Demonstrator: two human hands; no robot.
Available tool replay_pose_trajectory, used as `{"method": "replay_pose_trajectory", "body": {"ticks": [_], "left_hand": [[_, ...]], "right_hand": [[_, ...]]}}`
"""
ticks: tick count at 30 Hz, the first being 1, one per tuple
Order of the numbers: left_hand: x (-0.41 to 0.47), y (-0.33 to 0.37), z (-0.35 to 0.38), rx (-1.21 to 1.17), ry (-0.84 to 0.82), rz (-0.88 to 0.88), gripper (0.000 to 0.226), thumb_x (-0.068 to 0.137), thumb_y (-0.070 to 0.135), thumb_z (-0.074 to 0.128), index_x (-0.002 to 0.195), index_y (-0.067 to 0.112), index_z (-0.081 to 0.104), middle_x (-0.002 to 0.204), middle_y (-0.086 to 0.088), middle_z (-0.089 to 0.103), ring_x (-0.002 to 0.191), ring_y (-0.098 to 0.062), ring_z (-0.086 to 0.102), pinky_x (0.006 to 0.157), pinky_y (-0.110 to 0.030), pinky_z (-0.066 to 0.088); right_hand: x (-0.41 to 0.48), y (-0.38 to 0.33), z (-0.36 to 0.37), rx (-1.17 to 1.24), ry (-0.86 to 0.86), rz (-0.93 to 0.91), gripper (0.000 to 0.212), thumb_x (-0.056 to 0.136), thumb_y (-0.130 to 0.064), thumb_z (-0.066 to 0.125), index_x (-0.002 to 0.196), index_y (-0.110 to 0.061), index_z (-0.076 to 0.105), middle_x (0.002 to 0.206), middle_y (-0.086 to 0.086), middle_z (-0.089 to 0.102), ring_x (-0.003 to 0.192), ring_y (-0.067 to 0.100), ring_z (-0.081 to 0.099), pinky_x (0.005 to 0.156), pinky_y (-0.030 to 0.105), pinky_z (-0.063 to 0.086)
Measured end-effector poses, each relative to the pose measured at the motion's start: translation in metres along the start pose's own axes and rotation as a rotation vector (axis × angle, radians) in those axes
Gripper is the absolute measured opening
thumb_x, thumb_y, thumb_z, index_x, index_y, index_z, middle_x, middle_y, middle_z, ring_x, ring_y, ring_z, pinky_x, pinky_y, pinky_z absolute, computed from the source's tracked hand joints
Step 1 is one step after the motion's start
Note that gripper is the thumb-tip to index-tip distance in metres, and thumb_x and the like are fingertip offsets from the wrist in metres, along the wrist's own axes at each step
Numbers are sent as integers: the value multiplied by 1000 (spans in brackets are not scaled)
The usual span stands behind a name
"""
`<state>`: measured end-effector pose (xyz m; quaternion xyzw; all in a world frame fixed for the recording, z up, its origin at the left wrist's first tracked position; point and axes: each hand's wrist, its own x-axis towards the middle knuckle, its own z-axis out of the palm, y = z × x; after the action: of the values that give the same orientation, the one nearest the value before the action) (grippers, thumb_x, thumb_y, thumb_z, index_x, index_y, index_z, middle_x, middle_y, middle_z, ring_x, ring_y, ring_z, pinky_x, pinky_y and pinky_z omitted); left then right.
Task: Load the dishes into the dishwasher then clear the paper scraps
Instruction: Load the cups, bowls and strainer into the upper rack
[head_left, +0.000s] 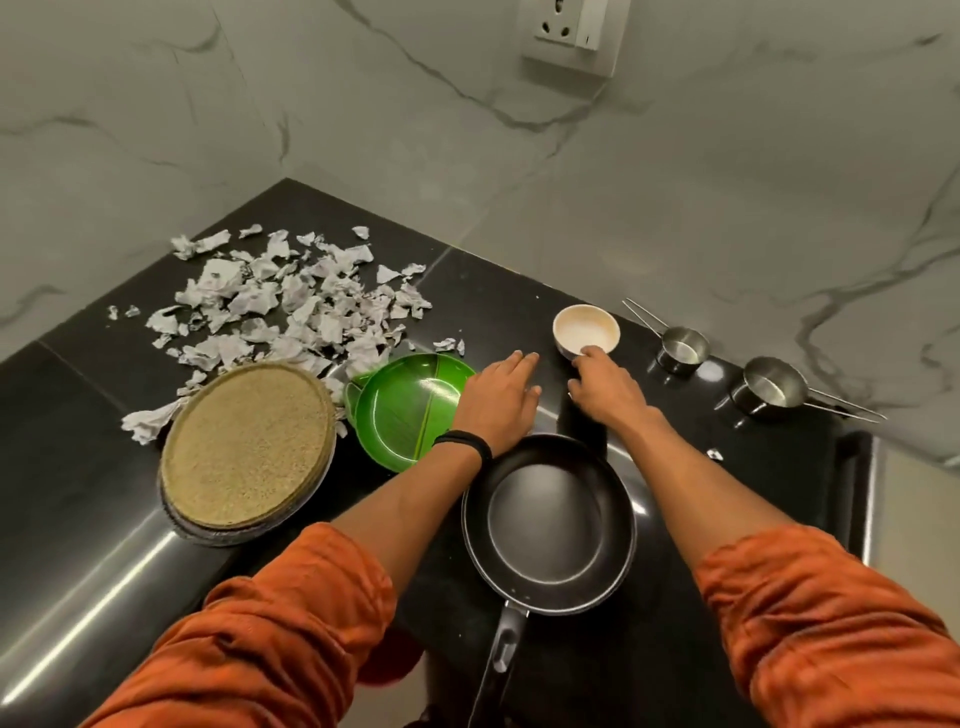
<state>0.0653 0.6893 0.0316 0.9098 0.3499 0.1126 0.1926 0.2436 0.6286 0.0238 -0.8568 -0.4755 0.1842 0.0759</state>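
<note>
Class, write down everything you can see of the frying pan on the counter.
The frying pan is round, black and empty, with a smooth, non-stick-looking inside and a thin pale rim. Its long black handle points toward the person. It sits upright on the black counter between the forearms, near the green plate. The left hand and right hand lie beyond it, not touching it.

A home kitchen: black stone counter (104, 415), marble-look wall tiles (675, 208), wall socket (571, 31), frying pan (545, 519).
</note>
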Motion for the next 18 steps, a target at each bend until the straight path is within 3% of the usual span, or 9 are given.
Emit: {"method": "replay_pose_trajectory", "body": {"ticks": [3,12,18], "left_hand": [[0,0,1,-4,-38,26,60,97,30,55,153,19,38,156,-9,43,138,-29,46,104,-48,45],[-9,41,-4,-76,-100,239,91,79,11,68,158,23,24,161,-13,27,135,-40,44,103,-53,46],[-61,82,-2,-151,-144,550,75,77,-3,71,144,17,45,159,-15,31,137,-38,43,111,-46,42]], "right_hand": [[-14,3,3,56,122,-6,28,97,-23,53,119,-8,58,131,7,52,105,39,61,86,47,51],[-127,5,0,129,501,12,16,94,-31,61,102,-17,58,112,-1,59,91,27,63,70,40,51],[-235,5,11,158,653,117,18,88,-35,68,91,-24,53,98,-8,56,81,16,60,62,40,54]]}}
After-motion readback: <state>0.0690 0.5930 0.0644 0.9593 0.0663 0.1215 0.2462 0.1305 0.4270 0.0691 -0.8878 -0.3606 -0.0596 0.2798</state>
